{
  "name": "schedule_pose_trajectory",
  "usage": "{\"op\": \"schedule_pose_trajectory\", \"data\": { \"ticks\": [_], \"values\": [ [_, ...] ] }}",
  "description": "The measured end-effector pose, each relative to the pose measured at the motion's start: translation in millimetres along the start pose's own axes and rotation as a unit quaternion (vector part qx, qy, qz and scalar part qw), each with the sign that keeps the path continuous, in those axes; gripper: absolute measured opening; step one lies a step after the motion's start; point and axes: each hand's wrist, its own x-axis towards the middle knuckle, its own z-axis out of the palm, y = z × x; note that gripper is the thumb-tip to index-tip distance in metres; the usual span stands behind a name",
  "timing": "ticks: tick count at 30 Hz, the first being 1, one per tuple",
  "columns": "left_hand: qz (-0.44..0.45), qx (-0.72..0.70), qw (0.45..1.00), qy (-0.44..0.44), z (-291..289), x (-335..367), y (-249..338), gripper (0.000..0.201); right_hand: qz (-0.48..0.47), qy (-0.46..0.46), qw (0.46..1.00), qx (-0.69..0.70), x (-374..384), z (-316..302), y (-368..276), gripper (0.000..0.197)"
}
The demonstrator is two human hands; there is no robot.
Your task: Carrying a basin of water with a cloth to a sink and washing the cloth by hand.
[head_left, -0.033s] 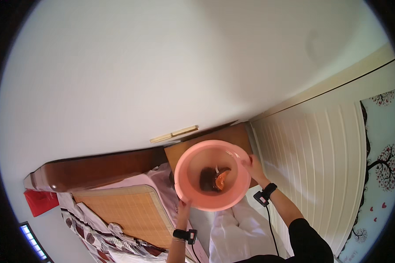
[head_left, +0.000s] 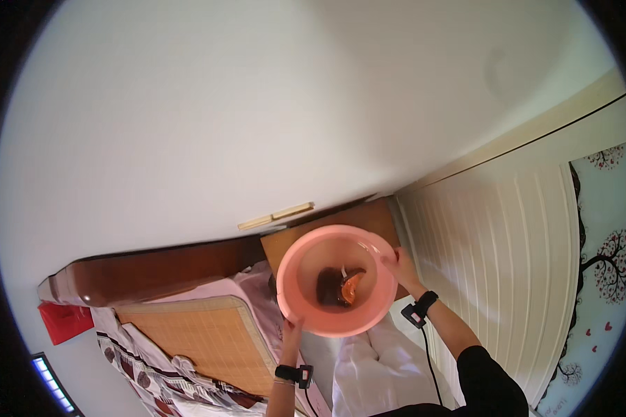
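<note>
Lower centre: both hands, left [head_left: 292, 328] and right [head_left: 400, 267], clamp rim of round pink plastic basin [head_left: 306, 278], dark and orange items [head_left: 341, 286] inside. Carrying step; next needs level set-down.

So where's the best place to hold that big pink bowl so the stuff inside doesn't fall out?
Best by the rim, one hand on each side. The pink bowl is wide and round with a thin rolled edge. Here the left hand takes the near-left rim and the right hand the right rim, roughly opposite, which probably keeps it balanced. The dark and orange things sit at the bottom.
</note>
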Motion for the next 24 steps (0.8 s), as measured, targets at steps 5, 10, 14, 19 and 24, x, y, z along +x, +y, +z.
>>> {"op": "schedule_pose_trajectory", "data": {
  "ticks": [5, 10, 14, 19, 24],
  "values": [
    [-0.018, 0.003, 0.993, 0.114, -26.7, 23.2, -55.5, 0.046, 0.026, -0.032, 0.998, -0.053, 2.5, 10.2, -29.6, 0.051],
    [-0.047, -0.062, 0.99, 0.119, -20.8, 20.7, -43.6, 0.044, -0.008, 0.074, 0.995, -0.068, 1.0, 17.8, -28.4, 0.043],
    [-0.042, -0.021, 0.994, 0.1, -7.0, -6.6, -5.0, 0.05, -0.008, 0.121, 0.993, -0.011, -15.3, -0.1, -24.4, 0.039],
    [-0.029, 0.0, 0.994, 0.107, -9.9, -34.8, 36.0, 0.042, 0.042, 0.104, 0.993, 0.046, -48.2, -32.4, -49.1, 0.037],
    [-0.023, 0.035, 0.998, 0.041, -13.1, -79.7, 80.9, 0.043, 0.029, 0.139, 0.977, 0.162, -105.7, -69.3, -57.0, 0.037]
  ]
}}
